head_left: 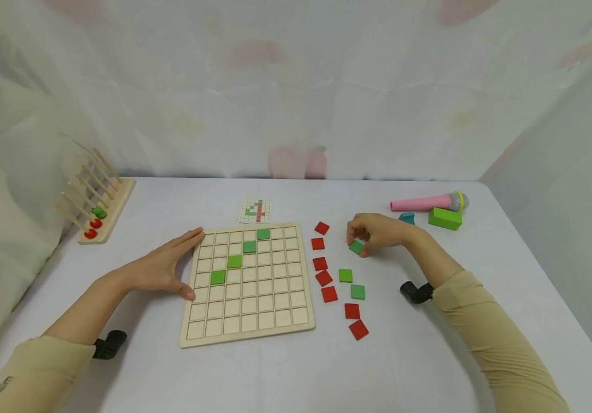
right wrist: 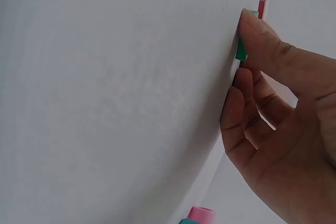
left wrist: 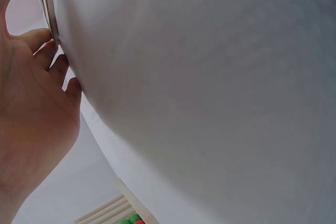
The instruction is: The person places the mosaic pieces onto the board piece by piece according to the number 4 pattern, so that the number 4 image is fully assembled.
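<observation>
A pale wooden grid board lies on the white table, with several green square tiles set in a diagonal of its cells. My left hand rests against the board's left edge, thumb and fingers spread; the left wrist view shows the fingertips at that edge. To the right of the board, my right hand pinches a green tile between thumb and fingers, low at the table top. The same green tile shows partly behind the thumb in the right wrist view.
Several loose red tiles and two green tiles lie right of the board. A pattern card sits behind it. A peg stand with beads is at far left. A pink microphone, green block and teal piece are at back right.
</observation>
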The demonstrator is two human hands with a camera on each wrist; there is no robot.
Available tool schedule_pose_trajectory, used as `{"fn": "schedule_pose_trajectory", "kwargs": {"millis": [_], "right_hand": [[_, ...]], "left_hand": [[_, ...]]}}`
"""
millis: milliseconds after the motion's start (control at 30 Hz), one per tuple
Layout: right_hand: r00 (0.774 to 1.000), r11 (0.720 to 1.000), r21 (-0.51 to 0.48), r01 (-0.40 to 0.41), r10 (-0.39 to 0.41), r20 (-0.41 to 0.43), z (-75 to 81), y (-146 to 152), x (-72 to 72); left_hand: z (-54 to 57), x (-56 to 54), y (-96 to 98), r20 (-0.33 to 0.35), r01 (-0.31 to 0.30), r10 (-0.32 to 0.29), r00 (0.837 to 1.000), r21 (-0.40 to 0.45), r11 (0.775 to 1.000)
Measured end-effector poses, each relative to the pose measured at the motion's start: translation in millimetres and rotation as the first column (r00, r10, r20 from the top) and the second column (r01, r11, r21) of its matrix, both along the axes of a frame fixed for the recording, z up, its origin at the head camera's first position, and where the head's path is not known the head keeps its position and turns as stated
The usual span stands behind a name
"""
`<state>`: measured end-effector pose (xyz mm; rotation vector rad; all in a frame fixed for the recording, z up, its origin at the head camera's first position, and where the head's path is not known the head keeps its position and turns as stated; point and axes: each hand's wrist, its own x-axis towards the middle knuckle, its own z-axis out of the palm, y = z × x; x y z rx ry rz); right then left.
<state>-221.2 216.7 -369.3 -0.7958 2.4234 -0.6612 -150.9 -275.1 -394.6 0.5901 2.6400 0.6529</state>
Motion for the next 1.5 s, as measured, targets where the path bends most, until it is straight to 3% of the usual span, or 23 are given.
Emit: {"fn": "schedule_pose_trajectory", "kwargs": {"millis": [667, 1100, 1500], "right_hand": [[0.998, 0.998, -0.016, 0.069, -0.069, -0.011, 5.5, -6, -2.6], [0.988, 0.974, -0.165, 0.154, -0.152, 0.022, 13.6, -21, 3.7], [0.992, 0.958, -0.263, 0.115, -0.122, -0.011, 28.4, -62, 12.0]], "left_hand": [[2.0, 0.7, -0.2, -0.013, 0.004, -0.004, 1.0, -0.005, 1.0], [1.5, 0.2, 0.1, -0.014, 0.009, -0.01, 1.0, -0.004, 1.0], [-0.2, 0.9, -0.1, -0.009, 0.007, -0.007, 1.0, 0.004, 1.0]]}}
